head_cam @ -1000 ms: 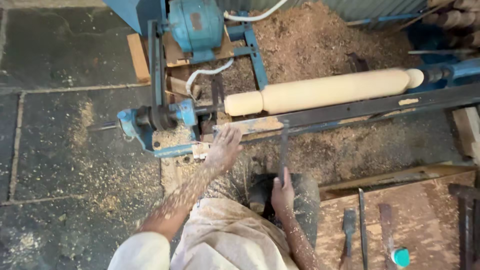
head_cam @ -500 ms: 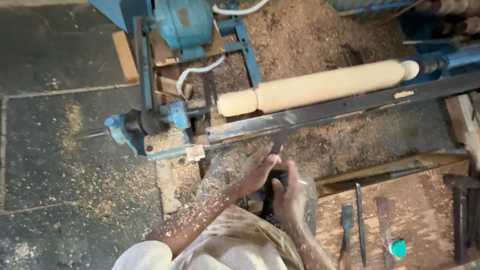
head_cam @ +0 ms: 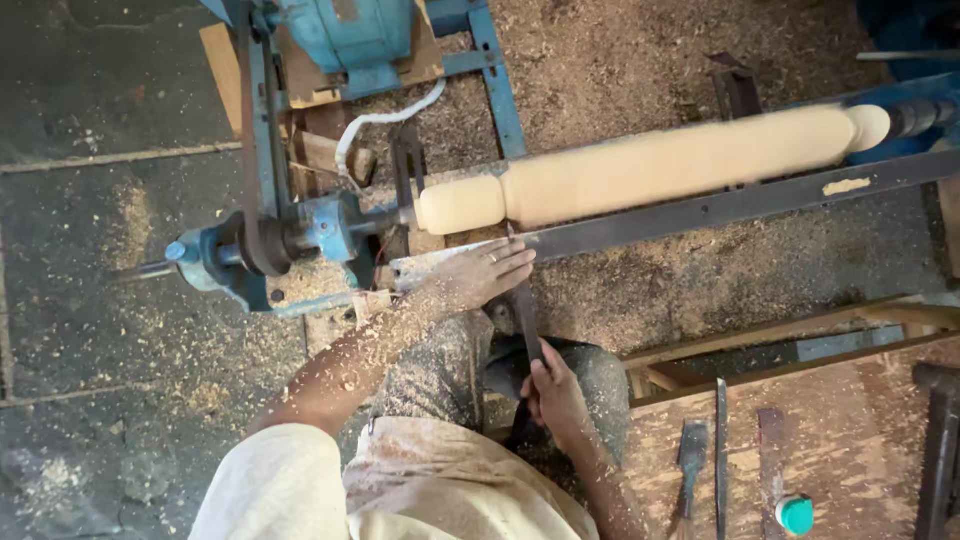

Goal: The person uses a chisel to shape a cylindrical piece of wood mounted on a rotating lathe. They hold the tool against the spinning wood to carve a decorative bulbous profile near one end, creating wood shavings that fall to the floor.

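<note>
One blue lathe frame is shown on a floor strewn with sawdust, and one pale wooden spindle is mounted across it, blurred along its length. One dark metal tool rest bar is seen just below the spindle, running parallel to it. One wooden bench is shown at lower right, on which at least three long dark-handled tools are laid side by side, with one small teal object near them. Two hands are seen, both dusted with shavings. The left hand is laid flat on the bar, fingers spread over the blade end of one long turning chisel, which is pointed at the narrow neck of the spindle. The right hand is closed in a full grip around the chisel's handle, low over the knees.
</note>
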